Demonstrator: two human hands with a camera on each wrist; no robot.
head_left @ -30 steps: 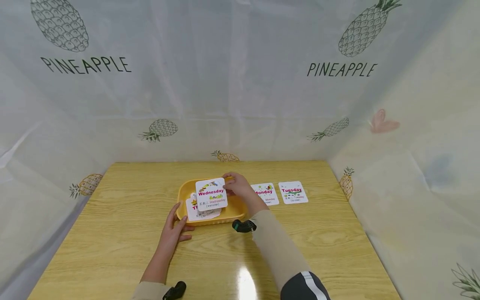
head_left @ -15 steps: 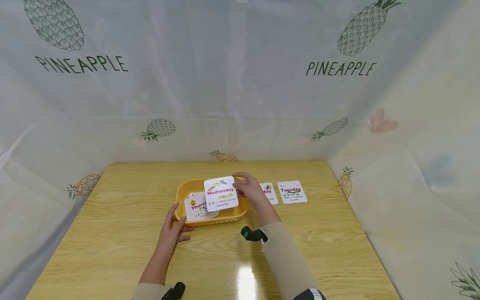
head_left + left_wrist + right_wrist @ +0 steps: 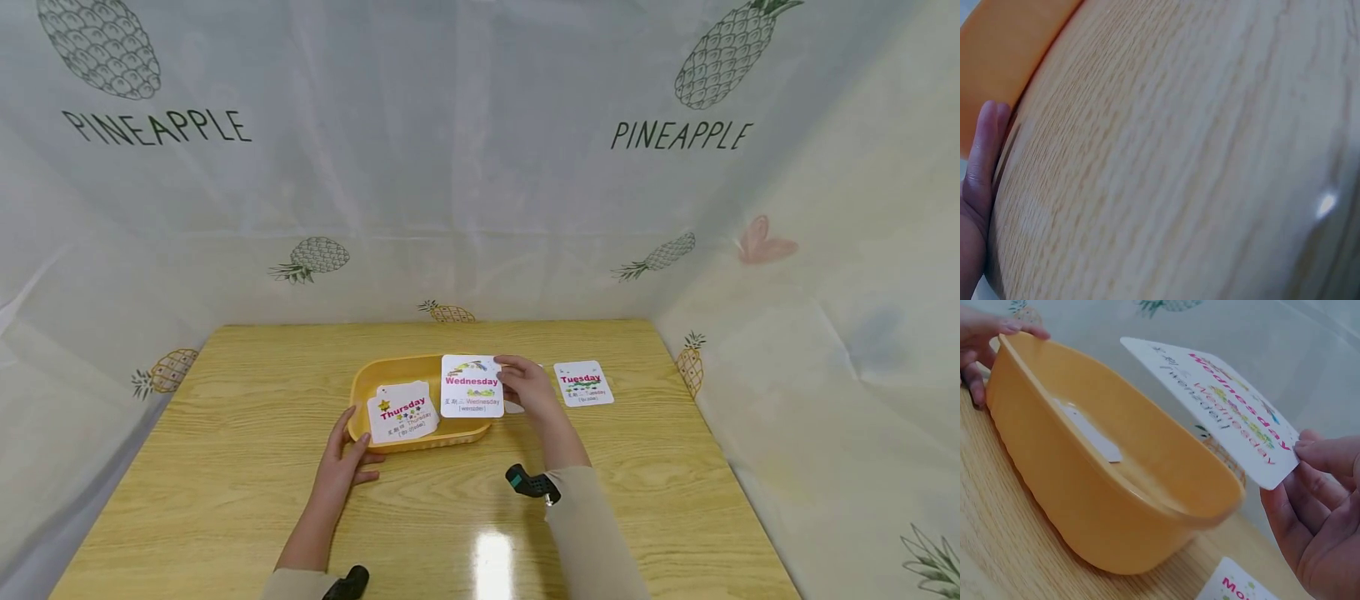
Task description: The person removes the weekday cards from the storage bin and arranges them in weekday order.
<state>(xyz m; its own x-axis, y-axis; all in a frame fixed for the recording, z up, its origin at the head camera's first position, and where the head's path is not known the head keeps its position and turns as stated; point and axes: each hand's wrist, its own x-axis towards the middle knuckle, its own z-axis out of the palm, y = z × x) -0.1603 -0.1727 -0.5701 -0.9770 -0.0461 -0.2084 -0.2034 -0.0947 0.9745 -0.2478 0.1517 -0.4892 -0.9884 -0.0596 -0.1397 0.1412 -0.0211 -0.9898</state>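
Observation:
A white Wednesday card [image 3: 471,396] is pinched at its right edge between the thumb and fingers of my right hand [image 3: 532,390]. In the right wrist view the card is tilted, raised above the right end of a yellow plastic basket [image 3: 1116,506]. My left hand [image 3: 341,463] holds the basket's left end, thumb at the rim and other fingers along the outside. Inside the basket lies a Thursday card [image 3: 405,414] on top of at least one more card, whose print is hidden.
To the right of the basket, a Tuesday card [image 3: 583,383] lies flat on the wooden table [image 3: 420,517]. Beside it, a Monday card [image 3: 1235,584] is mostly covered by my right hand in the head view. A pineapple-printed cloth [image 3: 480,183] hangs behind and beside the table.
My right hand has carried the Wednesday card rightward from over the Thursday card to the basket's right end, uncovering the Thursday card. The left hand stays at the basket.

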